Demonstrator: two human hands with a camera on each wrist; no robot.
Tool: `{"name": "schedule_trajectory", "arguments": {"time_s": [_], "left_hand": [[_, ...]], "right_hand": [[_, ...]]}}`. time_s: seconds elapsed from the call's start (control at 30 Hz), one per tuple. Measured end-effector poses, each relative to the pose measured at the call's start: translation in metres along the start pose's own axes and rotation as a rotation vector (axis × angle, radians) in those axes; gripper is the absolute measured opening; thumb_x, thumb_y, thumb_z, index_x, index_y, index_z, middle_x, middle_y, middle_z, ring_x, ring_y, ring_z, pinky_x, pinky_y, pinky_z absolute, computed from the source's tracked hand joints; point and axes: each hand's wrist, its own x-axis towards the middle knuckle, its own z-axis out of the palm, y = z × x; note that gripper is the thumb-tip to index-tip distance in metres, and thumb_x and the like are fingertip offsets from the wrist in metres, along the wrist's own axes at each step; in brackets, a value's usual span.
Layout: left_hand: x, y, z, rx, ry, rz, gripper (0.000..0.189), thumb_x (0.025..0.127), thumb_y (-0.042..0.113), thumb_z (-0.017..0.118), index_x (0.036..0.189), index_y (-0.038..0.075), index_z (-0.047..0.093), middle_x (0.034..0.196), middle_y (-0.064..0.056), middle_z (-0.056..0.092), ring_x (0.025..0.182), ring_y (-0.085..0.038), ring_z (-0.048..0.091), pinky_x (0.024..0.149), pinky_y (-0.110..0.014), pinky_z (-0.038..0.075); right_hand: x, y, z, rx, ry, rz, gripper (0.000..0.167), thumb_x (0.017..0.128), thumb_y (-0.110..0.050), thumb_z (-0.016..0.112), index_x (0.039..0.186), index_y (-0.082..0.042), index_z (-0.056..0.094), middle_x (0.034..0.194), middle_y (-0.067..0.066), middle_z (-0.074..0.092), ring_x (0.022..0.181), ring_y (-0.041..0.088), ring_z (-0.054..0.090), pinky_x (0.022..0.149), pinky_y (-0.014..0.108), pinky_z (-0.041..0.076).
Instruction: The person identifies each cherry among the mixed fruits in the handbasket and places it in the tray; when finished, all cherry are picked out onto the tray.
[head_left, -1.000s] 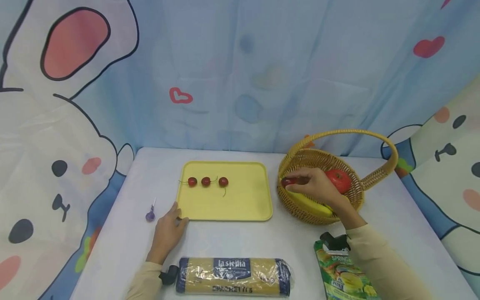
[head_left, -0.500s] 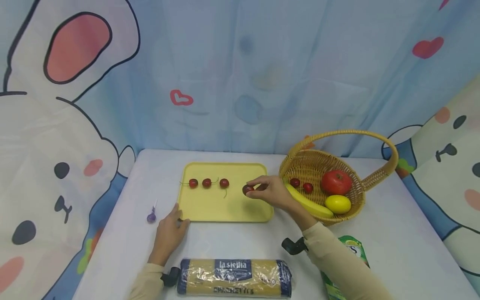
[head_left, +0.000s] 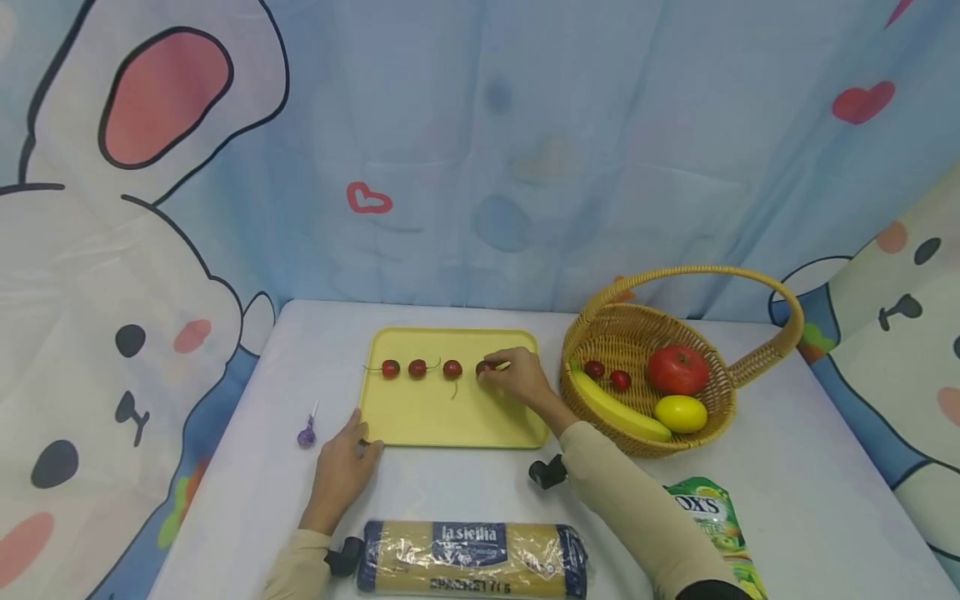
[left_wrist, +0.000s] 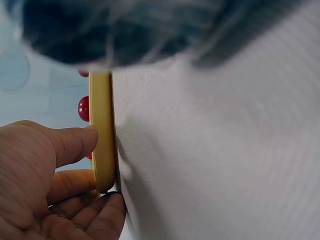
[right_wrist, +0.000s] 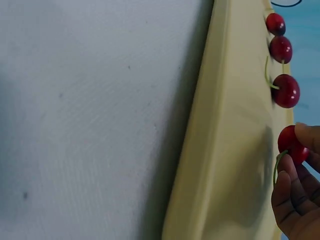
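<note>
- The right hand (head_left: 517,379) pinches a stemmed cherry (right_wrist: 291,142) between thumb and fingertips, over the right half of the yellow tray (head_left: 420,417), nearer its far edge.
- Three loose cherries (head_left: 417,368) lie in a row on the tray's far left part, in line with it.
- The left hand (head_left: 345,467) grips the tray's near left corner.
- Toward the surface's (head_left: 810,467) far right corner, a wicker basket (head_left: 630,333) holds two more cherries (head_left: 620,381), a banana (head_left: 622,408), a lemon (head_left: 681,414) and a red fruit (head_left: 677,371).
- A lollipop (head_left: 306,437) lies near the left edge; a spaghetti pack (head_left: 472,558) by the near edge.
</note>
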Motion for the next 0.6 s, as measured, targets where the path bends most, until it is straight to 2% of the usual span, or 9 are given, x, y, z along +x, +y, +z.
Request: {"name": "schedule_trajectory", "arguments": {"time_s": [0.13, 0.43, 0.6], "left_hand": [[0.000, -0.001, 0.002, 0.003, 0.011, -0.004, 0.045, 0.089, 0.012, 0.070, 0.124, -0.014, 0.060, 0.144, -0.028, 0.048, 0.129, -0.046, 0.050, 0.105, -0.055, 0.046], [0.002, -0.002, 0.003, 0.004, -0.005, -0.006, 0.047, 0.089, 0.014, 0.070, 0.125, -0.014, 0.059, 0.146, -0.028, 0.046, 0.130, -0.045, 0.049, 0.105, -0.055, 0.046], [0.001, -0.003, 0.002, 0.003, 0.000, 0.014, 0.046, 0.089, 0.012, 0.069, 0.124, -0.015, 0.059, 0.144, -0.029, 0.047, 0.129, -0.047, 0.050, 0.105, -0.056, 0.046]], "right_hand": [[0.005, 0.003, 0.005, 0.001, 0.009, 0.026, 0.033, 0.087, -0.014, 0.076, 0.115, 0.002, 0.072, 0.108, 0.018, 0.074, 0.097, 0.032, 0.072, 0.073, 0.034, 0.061], [0.011, 0.010, 0.012, 0.000, 0.006, 0.019, 0.035, 0.089, -0.017, 0.075, 0.120, 0.000, 0.070, 0.110, 0.017, 0.074, 0.099, 0.030, 0.071, 0.079, 0.036, 0.060], [0.008, 0.007, 0.008, -0.005, 0.005, 0.018, 0.038, 0.089, -0.017, 0.075, 0.123, -0.001, 0.069, 0.120, 0.019, 0.070, 0.101, 0.032, 0.072, 0.077, 0.035, 0.061]]}}
